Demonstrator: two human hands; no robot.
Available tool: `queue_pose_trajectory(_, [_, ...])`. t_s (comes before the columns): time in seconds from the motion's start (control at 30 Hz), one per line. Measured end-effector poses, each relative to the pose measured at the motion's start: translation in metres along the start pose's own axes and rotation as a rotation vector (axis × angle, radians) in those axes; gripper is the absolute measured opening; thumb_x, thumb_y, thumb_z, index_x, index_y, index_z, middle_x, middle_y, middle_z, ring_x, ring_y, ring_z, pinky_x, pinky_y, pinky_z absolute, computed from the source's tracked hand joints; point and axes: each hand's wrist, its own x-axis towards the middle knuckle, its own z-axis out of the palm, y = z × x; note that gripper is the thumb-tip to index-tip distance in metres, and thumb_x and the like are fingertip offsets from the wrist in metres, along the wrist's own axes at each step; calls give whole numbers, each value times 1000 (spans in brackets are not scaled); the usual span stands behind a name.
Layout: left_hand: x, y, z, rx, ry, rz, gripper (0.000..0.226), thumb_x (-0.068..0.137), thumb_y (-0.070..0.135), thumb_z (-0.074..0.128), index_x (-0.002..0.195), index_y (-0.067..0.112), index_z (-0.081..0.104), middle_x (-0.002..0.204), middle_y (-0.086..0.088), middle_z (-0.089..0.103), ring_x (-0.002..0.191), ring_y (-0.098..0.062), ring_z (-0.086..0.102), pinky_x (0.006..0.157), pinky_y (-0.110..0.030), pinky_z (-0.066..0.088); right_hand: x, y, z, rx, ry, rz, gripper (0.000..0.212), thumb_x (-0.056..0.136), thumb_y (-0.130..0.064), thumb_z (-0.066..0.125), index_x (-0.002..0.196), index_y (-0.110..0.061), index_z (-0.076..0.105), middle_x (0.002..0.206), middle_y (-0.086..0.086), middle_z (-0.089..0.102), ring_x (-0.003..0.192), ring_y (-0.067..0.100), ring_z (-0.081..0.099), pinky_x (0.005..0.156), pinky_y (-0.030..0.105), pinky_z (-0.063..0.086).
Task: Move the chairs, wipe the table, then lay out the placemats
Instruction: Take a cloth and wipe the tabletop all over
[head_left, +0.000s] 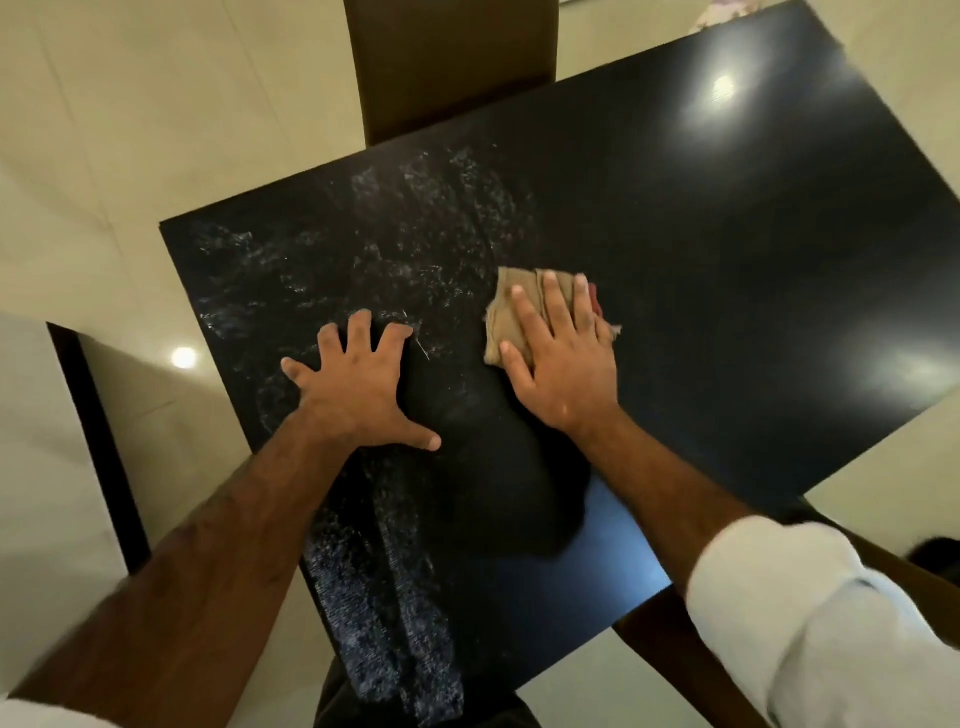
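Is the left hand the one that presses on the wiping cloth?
No, the cloth lies under the flat right hand, while the left hand rests spread on the dark table itself.

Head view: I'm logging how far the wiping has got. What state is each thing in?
table: whitish smears on its left part, right part glossy.
cloth: folded, flat on the table.
right hand: straight fingers pressing the cloth.
left hand: spread flat on the table, holding nothing.
chair: standing at the table's far edge.
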Motion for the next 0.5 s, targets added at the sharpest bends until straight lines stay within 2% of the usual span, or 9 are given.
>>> queue_pose_trajectory(0.03, [5,1,-8,-6,17,-10,155,50,86,93,168,47,0,180,-2,-15,167,-46,-7,118,-91,16,-16,5,-1,2,-17,3,74,108,-65,37,175,-38,20,185,2,9,171,38,-1,129,66,26])
queue_pose_trajectory(0.13, [18,2,-19,-2,3,-6,164,53,82,95,170,49,-16,178,0,-33,166,-46,-20,117,-93,13,-40,13,-4,-13,-76,39,76,108,-67,36,175,-40,13,185,-2,1,171,34,-8,130,64,22])
queue_pose_trajectory(0.2, [25,1,-19,11,-6,2,167,53,81,95,169,49,-21,176,0,-39,165,-46,-25,116,-93,14,-25,15,-5,-31,-74,45,75,108,-67,35,175,-39,16,185,0,4,171,35,-5,131,62,22])
queue_pose_trajectory(0.37, [26,0,-17,25,-9,-6,168,53,81,95,169,49,-22,177,0,-38,166,-46,-24,116,-93,15,72,9,-2,-25,56,135,74,107,-66,33,172,-31,34,181,11,26,167,46,15,130,63,26])
queue_pose_trajectory(0.5, [22,1,-20,40,-2,-1,167,54,78,97,170,47,-19,178,-1,-35,166,-48,-21,114,-94,16,74,-5,1,-35,53,138,73,107,-67,32,172,-32,32,181,11,24,167,48,14,129,66,27])
